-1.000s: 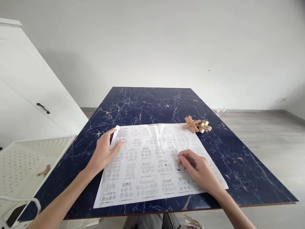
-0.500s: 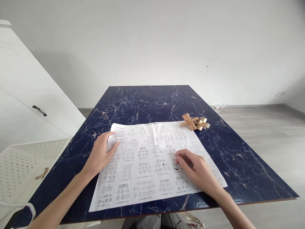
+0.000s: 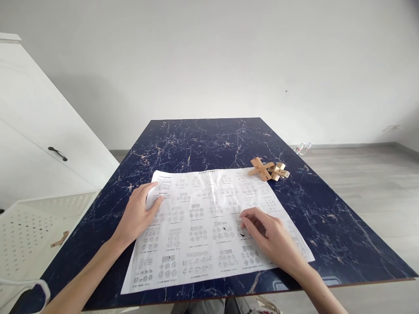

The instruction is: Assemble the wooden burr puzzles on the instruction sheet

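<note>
A large white sheet of paper [image 3: 203, 222], printed with rows of small diagrams and captions, lies creased on the table in front of me. My left hand [image 3: 139, 213] rests over its left edge, thumb on the print and fingers stretched out and apart from it. On the right part of the sheet lies my right hand [image 3: 266, 233], fingers curled and thumb tip close to the index finger. I see nothing held in it. At the sheet's upper right corner, a crossed wooden piece [image 3: 261, 168] sits against another wooden block puzzle [image 3: 279, 172]; both carry dark markings.
The dark blue marble-patterned table [image 3: 196, 141] reaches toward the wall. Left of it stand a white cabinet [image 3: 29, 117] and a perforated white basket [image 3: 42, 218] with a wooden piece [image 3: 60, 239] inside. Clear bottles [image 3: 303, 148] are beyond the table's right edge.
The camera view has shifted slightly. Both hands keep their places on the paper, and the wooden pieces have not moved.
</note>
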### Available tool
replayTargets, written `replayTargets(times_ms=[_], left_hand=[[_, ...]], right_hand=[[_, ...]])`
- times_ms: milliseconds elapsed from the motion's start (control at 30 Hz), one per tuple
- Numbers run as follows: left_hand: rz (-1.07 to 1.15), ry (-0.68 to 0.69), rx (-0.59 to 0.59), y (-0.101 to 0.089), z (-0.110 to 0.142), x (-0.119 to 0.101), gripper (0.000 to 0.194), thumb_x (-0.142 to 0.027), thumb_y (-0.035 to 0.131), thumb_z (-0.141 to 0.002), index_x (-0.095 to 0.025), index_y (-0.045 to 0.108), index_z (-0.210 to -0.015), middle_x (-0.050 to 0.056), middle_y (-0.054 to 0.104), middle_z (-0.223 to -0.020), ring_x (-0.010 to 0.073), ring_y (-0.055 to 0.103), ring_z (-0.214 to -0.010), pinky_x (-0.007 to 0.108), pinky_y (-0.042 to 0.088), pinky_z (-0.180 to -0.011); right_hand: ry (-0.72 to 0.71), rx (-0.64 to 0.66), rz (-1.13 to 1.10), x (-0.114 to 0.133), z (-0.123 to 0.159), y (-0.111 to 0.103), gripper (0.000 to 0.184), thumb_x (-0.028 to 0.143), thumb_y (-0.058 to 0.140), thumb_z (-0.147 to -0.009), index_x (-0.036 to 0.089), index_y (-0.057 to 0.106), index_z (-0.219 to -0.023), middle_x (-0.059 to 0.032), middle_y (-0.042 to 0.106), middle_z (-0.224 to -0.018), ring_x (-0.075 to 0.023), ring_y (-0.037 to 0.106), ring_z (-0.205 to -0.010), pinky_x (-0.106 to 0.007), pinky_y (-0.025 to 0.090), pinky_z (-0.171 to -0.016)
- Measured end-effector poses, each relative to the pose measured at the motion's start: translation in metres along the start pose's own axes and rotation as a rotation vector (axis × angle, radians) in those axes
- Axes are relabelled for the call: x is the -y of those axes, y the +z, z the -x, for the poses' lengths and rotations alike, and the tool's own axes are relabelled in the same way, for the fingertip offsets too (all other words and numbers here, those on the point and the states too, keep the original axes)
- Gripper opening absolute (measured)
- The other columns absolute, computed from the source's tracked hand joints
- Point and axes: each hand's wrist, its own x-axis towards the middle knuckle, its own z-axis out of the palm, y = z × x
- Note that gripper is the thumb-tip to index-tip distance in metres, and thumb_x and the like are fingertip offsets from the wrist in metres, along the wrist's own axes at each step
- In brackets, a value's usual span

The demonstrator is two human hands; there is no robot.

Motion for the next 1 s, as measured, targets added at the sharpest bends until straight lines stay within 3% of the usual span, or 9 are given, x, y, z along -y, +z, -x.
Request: replayTargets(times_ms=[267,800,1000], left_hand=[[0.000,-0.009,0.019,0.0003,0.0010,0.0006,0.067,-0.063,0.046,-0.104,-0.018,0.052,-0.154,0.016,0.057,-0.156,0.0396,0.050,-0.147,0.058,0.041,-0.123],[-0.008,0.021,-0.026,0.0007,0.0018,-0.0021,0.058,-0.056,0.048,-0.104,-0.020,0.054,-0.149,0.016,0.061,-0.150,0.0408,0.053,-0.143,0.062,0.042,-0.122],[-0.001,-0.001,-0.004,0.0021,0.0029,0.0005,0.067,-0.058,0.049,-0.104,-0.019,0.045,-0.159,0.019,0.056,-0.156,0.0425,0.049,-0.148,0.064,0.041,-0.122]], right_hand=[[0.015,-0.001,0.026,0.0002,0.0012,0.0008,0.023,0.042,0.049,-0.111,0.027,0.066,-0.108,-0.0021,0.075,-0.091,-0.0201,0.067,-0.075,-0.032,0.048,-0.068],[0.028,0.001,0.005,-0.0016,0.0006,0.0013,0.024,0.043,0.050,-0.110,0.026,0.066,-0.107,-0.0036,0.074,-0.091,-0.0215,0.066,-0.077,-0.034,0.051,-0.075],[0.033,0.007,0.003,0.0001,0.0004,0.0007,0.027,0.046,0.049,-0.111,0.026,0.066,-0.107,-0.0035,0.075,-0.091,-0.0214,0.067,-0.078,-0.033,0.051,-0.073]])
